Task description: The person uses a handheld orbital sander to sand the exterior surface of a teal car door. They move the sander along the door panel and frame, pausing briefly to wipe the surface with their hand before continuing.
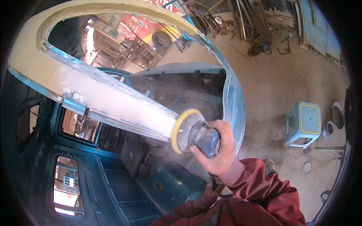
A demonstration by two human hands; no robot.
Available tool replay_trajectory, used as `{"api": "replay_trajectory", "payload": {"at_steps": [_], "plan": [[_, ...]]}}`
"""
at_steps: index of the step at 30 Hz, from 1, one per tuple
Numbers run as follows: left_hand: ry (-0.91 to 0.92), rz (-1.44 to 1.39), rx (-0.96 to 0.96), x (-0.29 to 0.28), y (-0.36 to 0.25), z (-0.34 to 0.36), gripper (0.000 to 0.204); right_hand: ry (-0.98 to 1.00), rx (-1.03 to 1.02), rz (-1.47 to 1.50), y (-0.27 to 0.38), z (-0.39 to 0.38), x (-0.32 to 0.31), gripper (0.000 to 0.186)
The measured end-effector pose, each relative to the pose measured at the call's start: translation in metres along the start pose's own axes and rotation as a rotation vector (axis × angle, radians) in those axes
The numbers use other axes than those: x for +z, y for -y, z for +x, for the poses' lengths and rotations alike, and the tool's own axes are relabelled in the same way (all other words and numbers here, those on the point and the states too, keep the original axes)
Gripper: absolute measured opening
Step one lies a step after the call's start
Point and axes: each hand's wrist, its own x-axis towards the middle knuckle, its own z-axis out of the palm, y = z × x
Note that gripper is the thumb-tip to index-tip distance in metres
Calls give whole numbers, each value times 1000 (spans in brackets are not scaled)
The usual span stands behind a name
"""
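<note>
- Holding a round sander [186, 132] in the right hand [222, 148], near the middle of the view, at the low end of a pale strip [124, 105] on a blue car body [234, 101].
- Wrapping the fingers [222, 127] over the far side of the blue knob [212, 143] and bending the thumb [196, 151] round the near side, pinching the knob between them.
- Reaching up and to the left with the right arm, in a dark red sleeve [260, 182], from the bottom right, bending at the elbow.
- Tipping the sander on its side and turning its yellow pad [175, 137] left to the strip.
- Hiding the strip's end behind the pad; looking close enough to touch, but not showing how hard.
- Holding the left hand [208, 196] low down in the shade, close to the body, just beside a dark hose [213, 182]; being too dim there, so cannot tell if spread out or pinching.
- Crossing in from the bottom with the left arm, slanting up to the right.
- Showing a shoe [269, 166] on the floor [264, 124], just past the right sleeve.
- Seeing a blue stool [309, 119] off to the right, well apart from both hands.
</note>
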Motion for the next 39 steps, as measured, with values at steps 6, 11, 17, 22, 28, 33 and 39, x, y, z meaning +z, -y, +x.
{"api": "replay_trajectory", "payload": {"at_steps": [6, 11, 17, 22, 28, 33, 39], "plan": [[-105, 95, 421, 1, -3, 11, 31, 34, -39, 25, 12, 7, 9, 62], [-68, 4, 268, -1, -14, 10, 29, 80, 11, 38, 10, 8, 12, 63], [22, 86, 3, -8, 15, -3, 28, 44, 56, -21, -15, -25, -5, 62], [33, 13, 177, -11, 2, 21, 30, 103, 30, 40, 2, -6, 10, 64], [29, 40, 77, -10, 10, 10, 32, 39, 33, -12, -14, -19, 0, 62], [35, 1, 2, -15, 38, 5, 31, 1, 10, -18, -20, -27, -4, 61], [120, 8, 212, -25, 30, 22, 31, 93, 55, 50, -8, -9, 8, 63]]}}
